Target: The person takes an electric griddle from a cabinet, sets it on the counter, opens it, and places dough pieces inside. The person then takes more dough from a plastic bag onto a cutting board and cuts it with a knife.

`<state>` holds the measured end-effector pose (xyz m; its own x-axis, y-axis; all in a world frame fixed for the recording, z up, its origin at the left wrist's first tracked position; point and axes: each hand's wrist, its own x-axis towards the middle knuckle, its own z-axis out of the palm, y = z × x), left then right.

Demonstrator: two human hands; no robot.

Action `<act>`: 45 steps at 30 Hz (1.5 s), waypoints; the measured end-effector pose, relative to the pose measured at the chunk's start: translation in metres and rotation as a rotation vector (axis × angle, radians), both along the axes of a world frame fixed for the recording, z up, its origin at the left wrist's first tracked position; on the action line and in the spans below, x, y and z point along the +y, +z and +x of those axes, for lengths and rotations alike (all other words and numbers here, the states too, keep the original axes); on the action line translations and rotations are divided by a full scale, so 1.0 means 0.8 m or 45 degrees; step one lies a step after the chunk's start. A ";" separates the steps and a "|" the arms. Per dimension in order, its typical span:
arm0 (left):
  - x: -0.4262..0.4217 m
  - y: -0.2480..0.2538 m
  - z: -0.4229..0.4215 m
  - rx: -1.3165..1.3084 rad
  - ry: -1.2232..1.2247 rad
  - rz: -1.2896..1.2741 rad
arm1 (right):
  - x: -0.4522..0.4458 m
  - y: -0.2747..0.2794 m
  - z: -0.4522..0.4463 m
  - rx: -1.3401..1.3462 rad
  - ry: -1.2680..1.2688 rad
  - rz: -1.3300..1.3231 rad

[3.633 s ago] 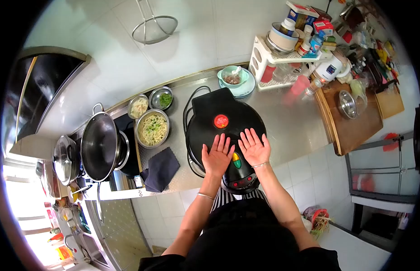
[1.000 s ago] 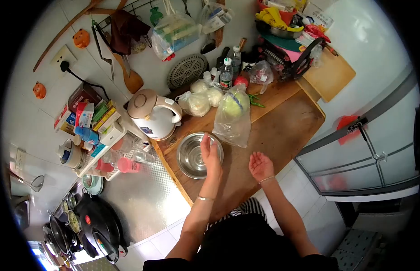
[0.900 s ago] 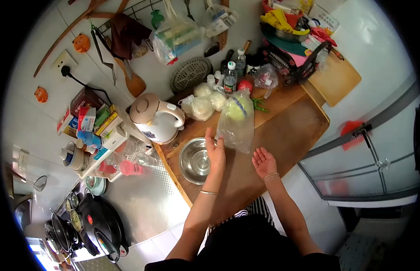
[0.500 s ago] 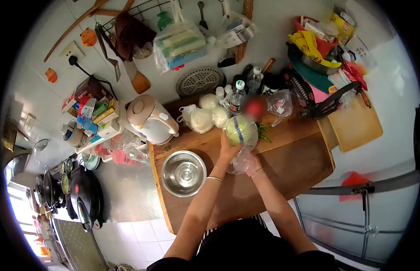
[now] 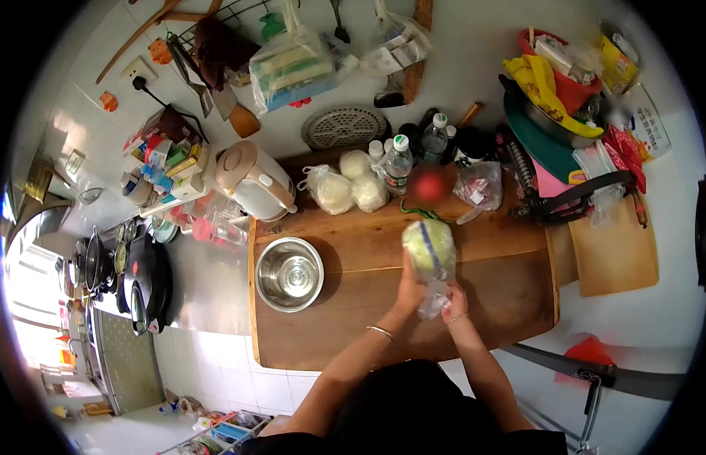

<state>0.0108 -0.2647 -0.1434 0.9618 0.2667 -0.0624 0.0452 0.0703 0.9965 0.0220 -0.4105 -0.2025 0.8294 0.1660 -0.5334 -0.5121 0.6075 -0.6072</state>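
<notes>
A pale green round vegetable (image 5: 429, 246) with a blue band sits in a clear plastic bag over the wooden board. My left hand (image 5: 410, 287) is closed against the lower left side of the bagged vegetable, its fingers partly hidden behind it. Gathered plastic (image 5: 433, 302) hangs below the vegetable, and my right hand (image 5: 455, 303) pinches it at its right side. To the left on the board stands an empty steel bowl (image 5: 289, 274). Green peppers (image 5: 425, 213) lie just behind the vegetable.
Bagged white items (image 5: 330, 189), a water bottle (image 5: 399, 165) and a blurred red object (image 5: 429, 184) line the board's back. A kettle (image 5: 256, 182) stands at the back left. At right are a dark rack (image 5: 550, 197) and a cutting board (image 5: 618, 246). A black electric pan (image 5: 146, 273) is far left.
The view has turned from the electric pan to the wooden board. My hands, earlier open and apart, have taken hold of the bagged vegetable and brought it nearer to me.
</notes>
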 end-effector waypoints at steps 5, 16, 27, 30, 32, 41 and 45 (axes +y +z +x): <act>-0.064 -0.015 0.034 -0.063 -0.236 0.156 | -0.063 0.028 0.006 0.080 -0.168 -0.018; 0.028 0.009 -0.054 0.085 -0.124 -0.401 | -0.026 0.037 -0.074 0.393 -0.139 0.226; 0.239 0.031 -0.236 0.305 1.135 -0.865 | 0.285 0.090 -0.108 0.099 0.768 -0.154; 0.274 0.025 -0.232 0.358 1.111 -0.907 | 0.337 0.078 -0.103 0.084 0.790 -0.144; 0.296 0.020 -0.229 0.258 1.058 -0.901 | 0.355 0.079 -0.104 0.096 0.746 -0.127; 0.331 -0.007 -0.242 0.141 0.844 -1.377 | 0.382 0.049 0.016 -0.863 0.463 -0.799; 0.279 -0.022 -0.223 0.357 0.560 -1.383 | 0.420 0.120 0.136 -1.540 0.366 -1.590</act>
